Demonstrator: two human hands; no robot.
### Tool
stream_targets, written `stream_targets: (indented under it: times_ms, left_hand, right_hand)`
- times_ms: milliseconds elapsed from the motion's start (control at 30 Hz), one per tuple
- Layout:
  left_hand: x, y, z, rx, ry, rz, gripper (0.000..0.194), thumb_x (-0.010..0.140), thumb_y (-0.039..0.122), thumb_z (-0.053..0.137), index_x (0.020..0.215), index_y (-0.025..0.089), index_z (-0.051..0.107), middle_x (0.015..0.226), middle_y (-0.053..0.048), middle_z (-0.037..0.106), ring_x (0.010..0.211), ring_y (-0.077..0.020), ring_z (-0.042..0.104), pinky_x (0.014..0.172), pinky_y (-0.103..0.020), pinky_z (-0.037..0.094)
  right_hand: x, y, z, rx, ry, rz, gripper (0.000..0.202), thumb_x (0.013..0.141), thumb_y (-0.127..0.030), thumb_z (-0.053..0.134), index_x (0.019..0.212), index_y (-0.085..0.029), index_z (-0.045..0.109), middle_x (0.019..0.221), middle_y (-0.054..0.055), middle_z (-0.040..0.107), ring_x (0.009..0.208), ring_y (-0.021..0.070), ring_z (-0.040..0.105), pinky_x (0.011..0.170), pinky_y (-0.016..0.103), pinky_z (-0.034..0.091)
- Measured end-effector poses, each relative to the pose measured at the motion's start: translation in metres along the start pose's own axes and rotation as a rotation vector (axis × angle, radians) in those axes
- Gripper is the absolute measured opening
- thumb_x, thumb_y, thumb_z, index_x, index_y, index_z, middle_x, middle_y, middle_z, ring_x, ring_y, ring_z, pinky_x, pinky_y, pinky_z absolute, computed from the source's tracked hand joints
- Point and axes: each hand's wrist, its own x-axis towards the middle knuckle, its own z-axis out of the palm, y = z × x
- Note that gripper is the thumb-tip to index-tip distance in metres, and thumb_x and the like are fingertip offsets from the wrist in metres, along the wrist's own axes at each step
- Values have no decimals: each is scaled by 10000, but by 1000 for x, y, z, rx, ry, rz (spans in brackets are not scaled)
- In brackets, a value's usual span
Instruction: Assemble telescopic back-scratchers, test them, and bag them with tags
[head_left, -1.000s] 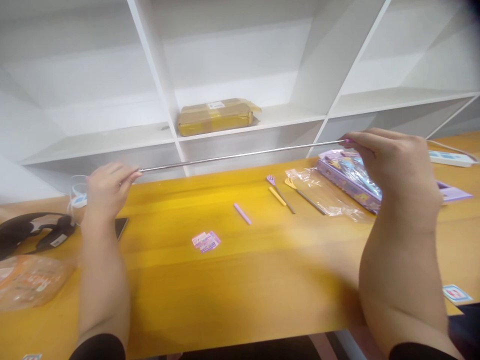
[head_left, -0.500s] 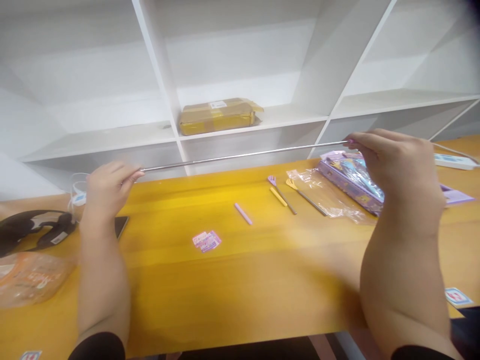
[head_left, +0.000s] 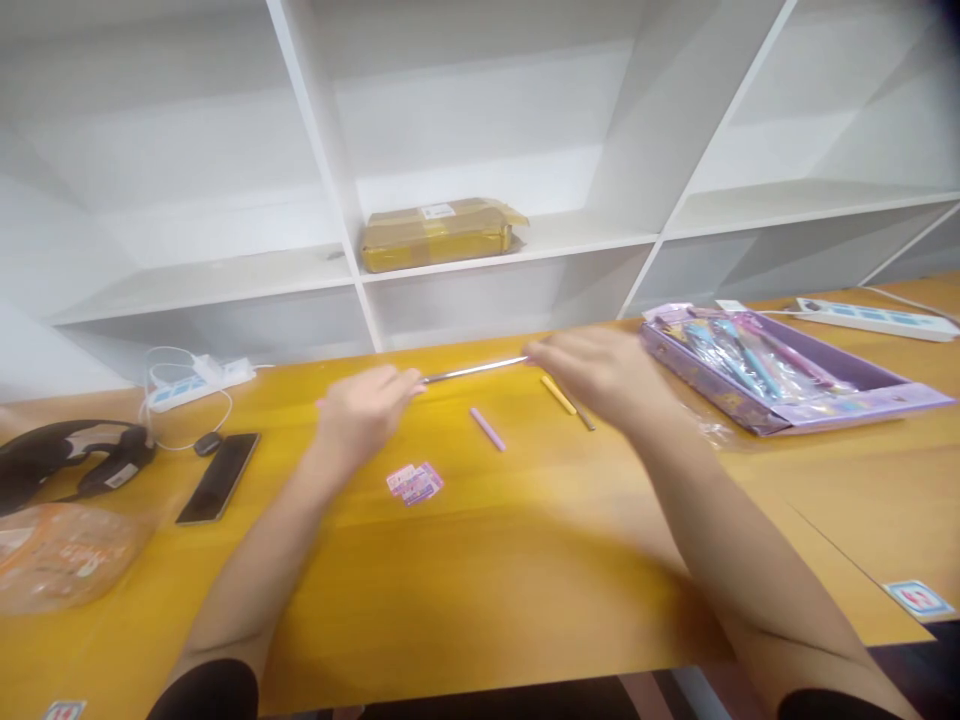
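Observation:
A thin silvery telescopic metal rod (head_left: 476,369) stretches between my two hands above the table. My left hand (head_left: 364,415) is closed round its left end, and a bit of pink shows beyond that hand. Fingers of my right hand (head_left: 600,370), blurred by motion, pinch the other end. Below the rod lies a lilac tube (head_left: 487,429), with small pink and purple cards (head_left: 416,483) nearer to me. Close to my right hand are a yellow tube (head_left: 558,395) and the end of a dark rod (head_left: 587,422); the hand covers the rest.
An open purple box (head_left: 862,405) with wrapped items stands at right. A phone (head_left: 217,478), a power strip (head_left: 202,385), a black strap-like object (head_left: 112,460) and an orange bag (head_left: 71,555) lie at left. A taped parcel (head_left: 439,235) rests on the white shelf (head_left: 585,228) behind.
My hands have come down and towards each other, and the visible stretch of rod is much shorter. My right arm has uncovered the purple box; my right hand now covers the scratcher-like heads.

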Motion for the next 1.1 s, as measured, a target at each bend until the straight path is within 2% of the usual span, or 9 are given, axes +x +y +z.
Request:
stream_targets:
  times_ms: [67,167,300,433,533,700,933,1100]
  left_hand:
    - [-1,31,19,28,-5,22,348,1128,390,459,997,266,757,741,-20,672,660,-154,590,582,-308,332]
    - [-4,52,32,26,-24,46,336,1135,364,456,963,260,725,710,-7,636,618,-143,540,542,-314,264]
    - [-6,55,25,16,-43,69,337,1132,364,467,922,244,702,689,-5,601,602,-144,501,533,-319,238]
    - [-8,61,21,-9,-59,137,383,1132,363,465,846,224,679,636,3,559,546,-131,447,512,-321,208]
    - [-9,61,24,-34,-67,164,379,1137,375,454,888,228,698,668,1,608,554,-124,483,510,-311,217]
    - [-8,57,28,-82,-104,183,387,1145,405,433,953,225,716,702,-3,655,578,-130,540,509,-312,234]
    - [-8,58,29,-172,-172,144,339,1142,404,436,1058,233,716,810,-2,731,668,-144,646,522,-320,275]
    - [-8,56,32,-143,-218,163,302,1148,379,430,1145,262,709,830,4,729,646,-143,622,518,-317,249]
  right_hand:
    - [8,-35,23,69,-119,-42,320,1095,-144,452,1149,-240,752,972,58,796,833,181,693,721,297,440]
    - [9,-66,45,47,-200,-72,345,1100,-117,408,1163,-223,730,901,51,763,759,184,649,655,320,380]
    - [7,-80,43,38,-225,-97,314,1093,-119,417,1143,-229,707,865,40,729,724,185,597,631,335,338]
    - [9,-92,33,130,-315,-131,307,1086,-118,414,1009,-242,684,788,16,667,617,161,488,603,327,308]
    - [11,-95,31,185,-312,-146,295,1088,-123,434,922,-231,653,761,5,636,581,150,419,597,319,288]
    - [12,-91,30,217,-304,-161,317,1095,-130,445,860,-234,630,746,-3,624,586,148,411,612,307,284]
    - [15,-89,30,226,-356,-123,353,1128,-220,431,834,-217,627,758,7,648,596,141,481,619,311,280]
    - [15,-87,35,259,-452,-20,411,1154,-371,449,818,-206,620,779,18,686,614,137,552,607,304,252]
